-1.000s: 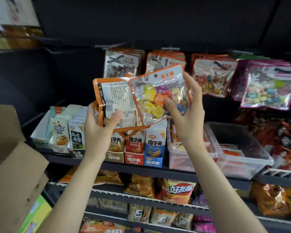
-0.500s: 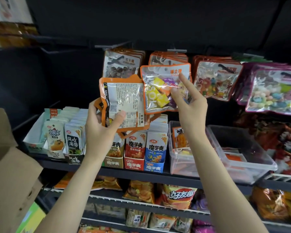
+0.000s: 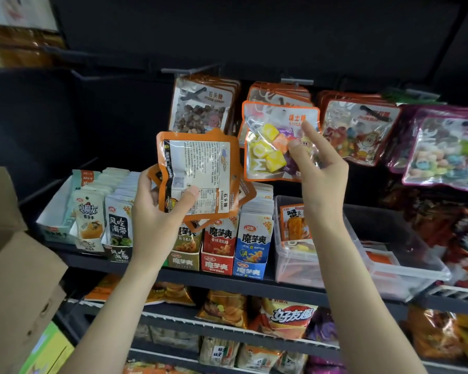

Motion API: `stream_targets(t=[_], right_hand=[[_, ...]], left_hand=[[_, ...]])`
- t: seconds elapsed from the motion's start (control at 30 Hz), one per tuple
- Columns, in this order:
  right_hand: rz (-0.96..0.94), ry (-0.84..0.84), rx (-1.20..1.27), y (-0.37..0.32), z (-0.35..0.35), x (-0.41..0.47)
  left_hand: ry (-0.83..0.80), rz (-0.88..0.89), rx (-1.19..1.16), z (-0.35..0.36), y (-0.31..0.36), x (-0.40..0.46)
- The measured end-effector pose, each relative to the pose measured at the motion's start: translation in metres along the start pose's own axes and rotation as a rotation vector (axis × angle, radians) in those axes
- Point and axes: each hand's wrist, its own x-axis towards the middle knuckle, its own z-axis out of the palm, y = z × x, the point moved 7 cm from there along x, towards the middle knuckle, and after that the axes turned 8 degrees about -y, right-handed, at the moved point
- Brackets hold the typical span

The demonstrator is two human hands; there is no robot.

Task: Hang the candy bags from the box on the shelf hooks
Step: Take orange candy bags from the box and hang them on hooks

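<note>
My left hand (image 3: 157,211) grips a fanned stack of orange-edged candy bags (image 3: 197,171), white back labels facing me, in front of the middle shelf. My right hand (image 3: 322,168) holds one orange-edged bag of yellow, orange and purple sweets (image 3: 268,147) between thumb and fingers, forefinger raised. That bag is up against the row of like bags hanging from the second hook (image 3: 295,82); whether its hole is on the hook I cannot tell. The cardboard box (image 3: 14,279) stands open at the lower left.
Stone candy bags (image 3: 203,103) hang from the left hook, more candy bags (image 3: 357,128) and purple-edged bags (image 3: 443,149) to the right. Below, the shelf carries snack cartons (image 3: 219,247) and a clear plastic tub (image 3: 389,268). Lower shelves hold crisps packets.
My right hand has carried the single sweets bag up and right, from in front of the stack to the second hook's row. The left hand with its stack has barely shifted.
</note>
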Motion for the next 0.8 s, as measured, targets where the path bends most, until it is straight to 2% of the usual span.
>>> stream_targets(t=[0.33, 0.63, 0.8], right_hand=[[-0.115, 0.073, -0.225, -0.013, 0.004, 0.004], [-0.173, 0.134, -0.2, -0.009, -0.001, -0.003], [-0.226, 0.152, -0.305, 0.006, 0.004, 0.011]], left_hand=[[0.004, -0.009, -0.01, -0.004, -0.001, -0.005], [0.006, 0.001, -0.01, -0.003, 0.0, -0.009], [0.016, -0.01, -0.02, -0.002, -0.002, -0.011]])
